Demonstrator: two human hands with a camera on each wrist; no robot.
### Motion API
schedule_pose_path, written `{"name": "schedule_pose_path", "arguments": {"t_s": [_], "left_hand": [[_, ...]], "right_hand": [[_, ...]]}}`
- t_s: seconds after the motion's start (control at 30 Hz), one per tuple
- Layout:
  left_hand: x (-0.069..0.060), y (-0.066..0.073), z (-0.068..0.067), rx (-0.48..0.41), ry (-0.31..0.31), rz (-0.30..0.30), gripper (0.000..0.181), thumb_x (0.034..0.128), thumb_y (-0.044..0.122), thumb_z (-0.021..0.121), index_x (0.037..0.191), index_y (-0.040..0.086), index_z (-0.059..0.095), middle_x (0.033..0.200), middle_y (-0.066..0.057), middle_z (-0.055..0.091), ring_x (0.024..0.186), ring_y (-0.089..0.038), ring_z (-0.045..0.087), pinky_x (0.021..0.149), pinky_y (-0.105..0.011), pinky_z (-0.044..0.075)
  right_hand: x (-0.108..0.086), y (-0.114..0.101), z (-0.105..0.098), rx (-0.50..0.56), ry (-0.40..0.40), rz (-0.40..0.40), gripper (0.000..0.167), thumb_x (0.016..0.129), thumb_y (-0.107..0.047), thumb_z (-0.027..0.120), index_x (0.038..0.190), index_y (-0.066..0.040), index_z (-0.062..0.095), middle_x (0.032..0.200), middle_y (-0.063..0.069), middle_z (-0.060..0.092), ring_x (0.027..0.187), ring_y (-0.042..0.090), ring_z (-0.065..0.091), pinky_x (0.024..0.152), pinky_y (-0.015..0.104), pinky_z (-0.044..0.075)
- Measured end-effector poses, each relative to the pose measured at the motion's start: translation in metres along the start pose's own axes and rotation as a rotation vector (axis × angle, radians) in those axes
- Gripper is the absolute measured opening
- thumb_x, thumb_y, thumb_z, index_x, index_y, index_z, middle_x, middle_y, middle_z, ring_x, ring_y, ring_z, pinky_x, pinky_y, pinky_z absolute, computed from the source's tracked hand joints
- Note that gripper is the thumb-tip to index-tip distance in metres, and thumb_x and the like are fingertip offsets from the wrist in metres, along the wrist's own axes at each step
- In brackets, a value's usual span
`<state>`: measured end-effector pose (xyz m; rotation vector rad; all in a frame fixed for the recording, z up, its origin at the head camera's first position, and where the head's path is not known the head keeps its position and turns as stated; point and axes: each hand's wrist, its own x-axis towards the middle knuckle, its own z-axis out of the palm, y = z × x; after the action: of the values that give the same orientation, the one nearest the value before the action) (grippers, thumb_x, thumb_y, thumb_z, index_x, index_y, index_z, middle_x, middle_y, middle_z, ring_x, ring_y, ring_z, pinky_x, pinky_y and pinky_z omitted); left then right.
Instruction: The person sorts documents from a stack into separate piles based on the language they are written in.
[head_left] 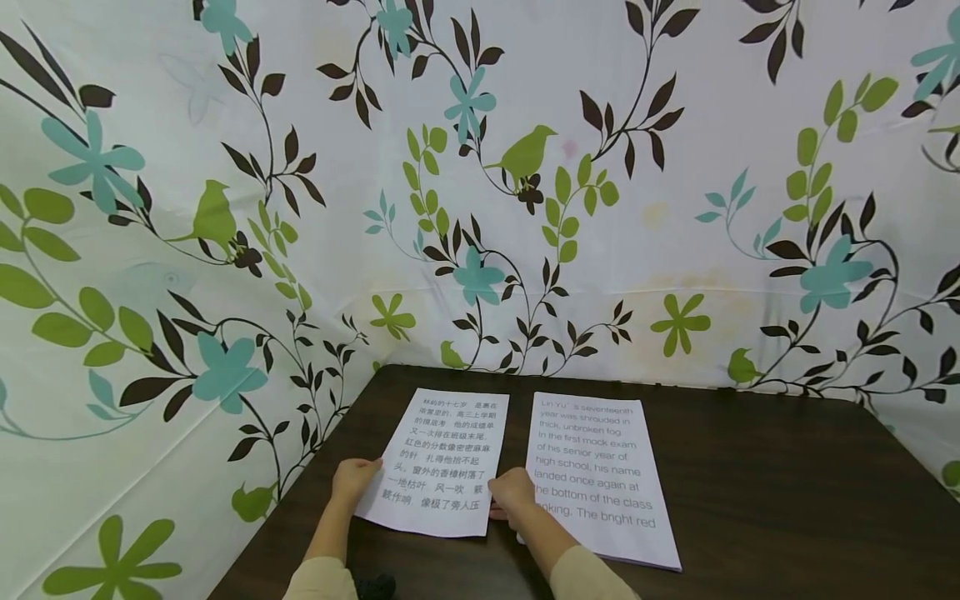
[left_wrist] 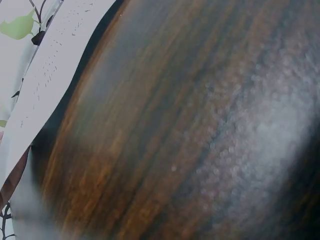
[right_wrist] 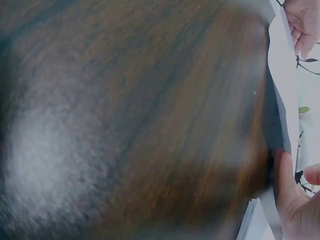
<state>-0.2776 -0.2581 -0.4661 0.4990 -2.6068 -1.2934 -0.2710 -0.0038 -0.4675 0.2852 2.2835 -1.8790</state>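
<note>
A white sheet printed with Chinese text (head_left: 442, 458) is held between both hands in the head view. My left hand (head_left: 356, 481) pinches its left edge, and my right hand (head_left: 513, 493) pinches the lower right edge. In the right wrist view the sheet (right_wrist: 282, 70) is seen nearly edge-on and slightly bowed, raised off the table. The left wrist view shows its printed side (left_wrist: 55, 65) at a slant, with part of a finger behind it. To the right lies a stack of paper with English text (head_left: 592, 475); my right hand and forearm cover its lower left edge.
The dark wood-grain table (head_left: 787, 492) extends to the right of the papers. Behind it and to the left hangs a white cloth (head_left: 600, 275) printed with leaves, birds and flowers. A small black object (head_left: 377, 587) shows beside the left sleeve.
</note>
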Motion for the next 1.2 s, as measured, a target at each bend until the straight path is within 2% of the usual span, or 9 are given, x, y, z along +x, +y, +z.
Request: {"name": "schedule_pose_path", "arguments": {"t_s": [0.17, 0.33, 0.47, 0.73, 0.9, 1.0, 1.1, 1.17, 1.2], "left_hand": [[0.001, 0.002, -0.001, -0.009, 0.021, -0.011, 0.037, 0.0831, 0.019, 0.051, 0.092, -0.016, 0.057, 0.088, -0.027, 0.056, 0.073, -0.032, 0.053, 0.054, -0.033, 0.043], [0.002, 0.004, -0.001, -0.005, 0.028, -0.02, 0.039, 0.0855, 0.021, 0.048, 0.097, -0.014, 0.056, 0.089, -0.024, 0.058, 0.082, -0.035, 0.052, 0.063, -0.04, 0.044], [0.001, 0.008, -0.002, 0.006, 0.015, -0.02, 0.042, 0.0867, 0.023, 0.045, 0.102, -0.015, 0.053, 0.097, -0.028, 0.055, 0.089, -0.039, 0.05, 0.069, -0.044, 0.042], [0.001, 0.008, 0.0, -0.002, 0.039, 0.019, 0.038, 0.086, 0.021, 0.046, 0.101, -0.013, 0.055, 0.102, -0.028, 0.053, 0.092, -0.042, 0.047, 0.073, -0.047, 0.04], [-0.001, 0.016, 0.003, -0.011, 0.07, 0.034, 0.037, 0.0857, 0.018, 0.046, 0.103, -0.014, 0.053, 0.103, -0.029, 0.052, 0.094, -0.042, 0.047, 0.077, -0.048, 0.038], [-0.002, 0.025, 0.006, -0.041, 0.079, 0.043, 0.038, 0.0861, 0.018, 0.046, 0.106, -0.014, 0.051, 0.104, -0.029, 0.051, 0.095, -0.042, 0.047, 0.079, -0.047, 0.037], [0.002, 0.032, 0.015, -0.083, 0.093, 0.054, 0.039, 0.0857, 0.02, 0.047, 0.106, -0.013, 0.052, 0.102, -0.029, 0.052, 0.091, -0.039, 0.049, 0.076, -0.046, 0.039], [0.013, 0.028, 0.027, -0.105, 0.116, 0.053, 0.039, 0.0857, 0.024, 0.048, 0.105, -0.01, 0.054, 0.099, -0.025, 0.055, 0.086, -0.035, 0.051, 0.067, -0.038, 0.043], [0.022, 0.022, 0.035, -0.101, 0.127, 0.058, 0.041, 0.0862, 0.028, 0.047, 0.105, -0.008, 0.055, 0.097, -0.022, 0.056, 0.083, -0.033, 0.052, 0.064, -0.036, 0.044]], "right_hand": [[-0.002, -0.005, -0.005, -0.072, -0.022, -0.026, 0.02, 0.077, -0.003, 0.047, 0.086, 0.014, 0.052, 0.067, 0.014, 0.053, 0.053, 0.021, 0.055, 0.046, 0.029, 0.048], [-0.004, -0.01, -0.01, -0.126, -0.032, -0.037, 0.017, 0.077, -0.005, 0.047, 0.079, 0.011, 0.053, 0.063, 0.013, 0.053, 0.05, 0.02, 0.056, 0.045, 0.029, 0.048], [-0.006, -0.012, -0.011, -0.158, -0.03, -0.056, 0.015, 0.076, -0.006, 0.048, 0.072, 0.007, 0.053, 0.061, 0.013, 0.053, 0.046, 0.02, 0.056, 0.043, 0.028, 0.047], [-0.004, -0.012, -0.017, -0.203, -0.062, -0.088, 0.018, 0.076, -0.008, 0.047, 0.071, 0.007, 0.055, 0.059, 0.013, 0.055, 0.046, 0.019, 0.056, 0.043, 0.028, 0.047], [-0.003, -0.015, -0.028, -0.213, -0.101, -0.101, 0.022, 0.077, -0.01, 0.048, 0.076, 0.01, 0.056, 0.061, 0.014, 0.057, 0.049, 0.02, 0.058, 0.045, 0.028, 0.048], [-0.003, -0.02, -0.037, -0.211, -0.116, -0.109, 0.024, 0.078, -0.011, 0.048, 0.081, 0.012, 0.056, 0.065, 0.014, 0.057, 0.053, 0.022, 0.058, 0.048, 0.029, 0.049], [-0.001, -0.025, -0.047, -0.223, -0.105, -0.11, 0.027, 0.078, -0.012, 0.049, 0.087, 0.013, 0.054, 0.067, 0.014, 0.056, 0.055, 0.022, 0.058, 0.05, 0.03, 0.049], [0.003, -0.027, -0.054, -0.234, -0.09, -0.113, 0.028, 0.078, -0.012, 0.049, 0.09, 0.013, 0.053, 0.068, 0.014, 0.057, 0.056, 0.022, 0.058, 0.05, 0.03, 0.049], [0.005, -0.028, -0.057, -0.241, -0.075, -0.113, 0.029, 0.078, -0.013, 0.05, 0.091, 0.013, 0.052, 0.068, 0.014, 0.056, 0.056, 0.021, 0.058, 0.05, 0.029, 0.049]]}}
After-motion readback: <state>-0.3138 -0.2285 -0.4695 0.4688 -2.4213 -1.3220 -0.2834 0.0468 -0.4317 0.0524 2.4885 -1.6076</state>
